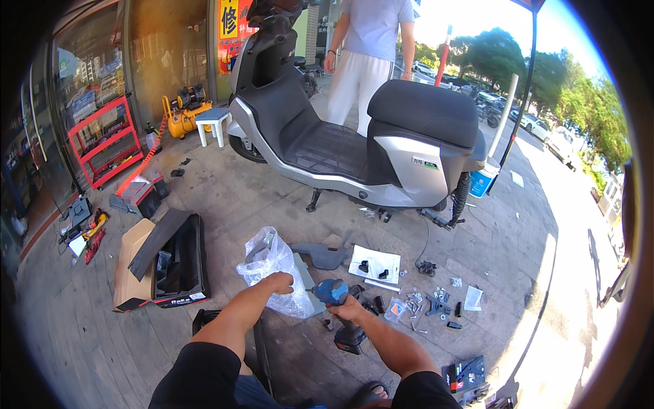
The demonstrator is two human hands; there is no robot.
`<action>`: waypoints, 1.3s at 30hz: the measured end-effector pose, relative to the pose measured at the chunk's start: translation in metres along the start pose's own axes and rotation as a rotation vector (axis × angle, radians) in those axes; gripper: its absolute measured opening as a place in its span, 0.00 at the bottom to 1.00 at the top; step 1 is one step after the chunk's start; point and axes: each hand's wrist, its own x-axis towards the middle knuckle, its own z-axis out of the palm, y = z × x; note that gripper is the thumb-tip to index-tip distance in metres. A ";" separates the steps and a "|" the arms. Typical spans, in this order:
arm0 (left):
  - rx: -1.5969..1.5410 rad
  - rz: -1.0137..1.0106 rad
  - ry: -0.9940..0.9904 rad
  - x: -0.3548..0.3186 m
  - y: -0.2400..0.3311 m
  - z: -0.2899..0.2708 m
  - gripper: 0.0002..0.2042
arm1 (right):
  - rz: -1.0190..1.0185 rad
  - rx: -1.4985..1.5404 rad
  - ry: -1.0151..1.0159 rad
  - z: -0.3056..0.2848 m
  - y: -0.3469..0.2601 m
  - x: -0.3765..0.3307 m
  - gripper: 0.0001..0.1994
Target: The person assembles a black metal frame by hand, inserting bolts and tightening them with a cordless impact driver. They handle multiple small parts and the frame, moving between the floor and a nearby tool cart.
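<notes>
Our right hand (346, 310) grips a blue drill (335, 293). Left hand (278, 281) clutches a plastic bag (269, 262). Scooter (361, 129) behind.

One scooter (354, 129), one drill (337, 300)

- Cordless drill (337, 307): blue body, black battery base; gripped at the handle, nose pointing left, low over the pavement, near centre.
- Clear plastic bag (272, 269): crumpled, grey part inside; just left of drill.
</notes>
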 end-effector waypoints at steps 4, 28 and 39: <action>-0.012 0.001 0.023 -0.002 -0.001 -0.003 0.20 | 0.007 0.031 0.016 -0.002 0.002 0.000 0.09; -0.074 -0.072 0.018 -0.003 0.002 -0.015 0.18 | 0.089 0.046 0.063 -0.001 -0.007 -0.001 0.08; -0.069 -0.117 0.006 -0.004 -0.008 -0.011 0.17 | 0.069 0.001 0.087 0.002 0.001 0.005 0.12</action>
